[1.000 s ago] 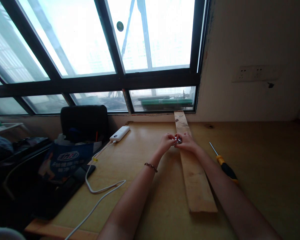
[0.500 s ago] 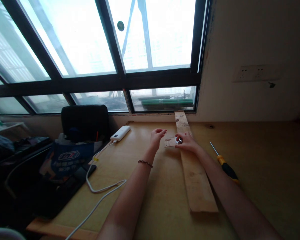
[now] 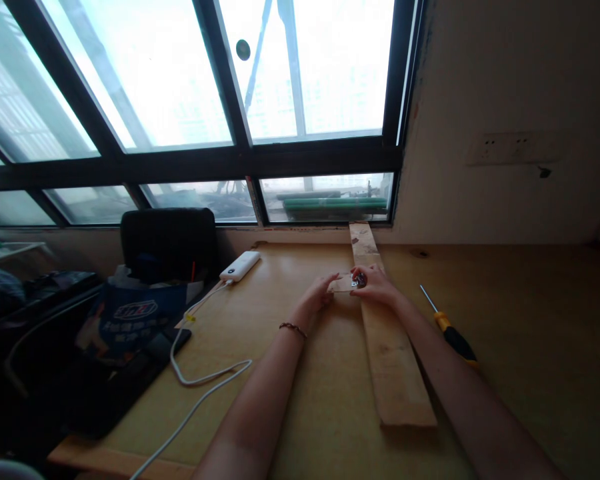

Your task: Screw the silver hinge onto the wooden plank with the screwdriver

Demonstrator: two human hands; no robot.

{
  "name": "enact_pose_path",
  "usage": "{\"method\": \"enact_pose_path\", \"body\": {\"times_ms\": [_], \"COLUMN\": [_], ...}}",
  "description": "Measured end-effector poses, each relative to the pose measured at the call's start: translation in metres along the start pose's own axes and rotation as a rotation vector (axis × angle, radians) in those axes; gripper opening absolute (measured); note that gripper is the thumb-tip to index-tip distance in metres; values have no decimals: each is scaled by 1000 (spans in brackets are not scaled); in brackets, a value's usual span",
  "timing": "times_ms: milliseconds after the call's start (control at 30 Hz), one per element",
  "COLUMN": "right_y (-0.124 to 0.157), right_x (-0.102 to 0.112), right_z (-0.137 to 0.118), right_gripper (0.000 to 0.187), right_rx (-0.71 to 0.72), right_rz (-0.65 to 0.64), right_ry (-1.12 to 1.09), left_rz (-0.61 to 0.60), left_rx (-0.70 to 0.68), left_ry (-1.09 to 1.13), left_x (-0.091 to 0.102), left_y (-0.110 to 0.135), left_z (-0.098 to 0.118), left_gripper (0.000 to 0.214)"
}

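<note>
A long wooden board lies lengthwise on the wooden table, its far end by the window. Across its middle, a short wooden piece sticks out to the left. Against that piece is a small shiny metal fitting, perhaps a hinge; the fingers partly hide it. My right hand is closed round the fitting, thumb in front and fingers behind. My left hand pinches the left end of the short piece, its fingers partly under it.
To the right lies a screwdriver with a yellow and black handle. A white power bank with a white cable rests on the left side. Beyond the table's left edge stand a black chair and a blue bag.
My left hand has come down and to the right, from hovering beside the short wooden piece to gripping its left end. My right hand stays at the metal fitting.
</note>
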State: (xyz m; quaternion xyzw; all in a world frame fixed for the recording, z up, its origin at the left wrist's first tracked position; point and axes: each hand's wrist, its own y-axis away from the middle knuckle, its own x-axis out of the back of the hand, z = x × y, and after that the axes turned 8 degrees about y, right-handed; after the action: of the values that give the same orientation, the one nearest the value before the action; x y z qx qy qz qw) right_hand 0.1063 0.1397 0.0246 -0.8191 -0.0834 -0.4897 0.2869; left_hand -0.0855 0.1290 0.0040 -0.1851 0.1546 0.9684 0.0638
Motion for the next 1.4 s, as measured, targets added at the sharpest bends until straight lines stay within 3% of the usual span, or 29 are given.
{"method": "enact_pose_path", "body": {"times_ms": [100, 267, 467, 600, 767, 933, 1200, 1400], "right_y": [1, -2, -3, -1, 0, 0, 2, 2], "right_x": [0, -5, -3, 1, -1, -3, 1, 1], "right_z": [2, 4, 3, 1, 0, 0, -2, -2], "right_gripper": [56, 66, 62, 58, 59, 60, 54, 56], "right_rx": [-10, 16, 1, -40, -49, -16, -25, -26], "right_rz": [8, 76, 49, 50, 69, 113, 115, 136], "right_ry": [-34, -19, -27, -69, -73, -96, -102, -117], "left_rz": [-80, -19, -131, -140, 35, 126, 97, 82], "left_rx": [-101, -116, -173, -277, -225, -181, -108, -129], "left_ry": [103, 257, 432, 340, 107, 116, 192, 198], "left_x": [-4, -13, -25, -39, -53, -56, -53, -54], "left_y": [3, 1, 12, 21, 15, 5, 2, 1], "left_z": [-2, -9, -14, -22, -35, -38, -34, -35], "left_gripper": [30, 33, 62, 62, 43, 35, 27, 26]}}
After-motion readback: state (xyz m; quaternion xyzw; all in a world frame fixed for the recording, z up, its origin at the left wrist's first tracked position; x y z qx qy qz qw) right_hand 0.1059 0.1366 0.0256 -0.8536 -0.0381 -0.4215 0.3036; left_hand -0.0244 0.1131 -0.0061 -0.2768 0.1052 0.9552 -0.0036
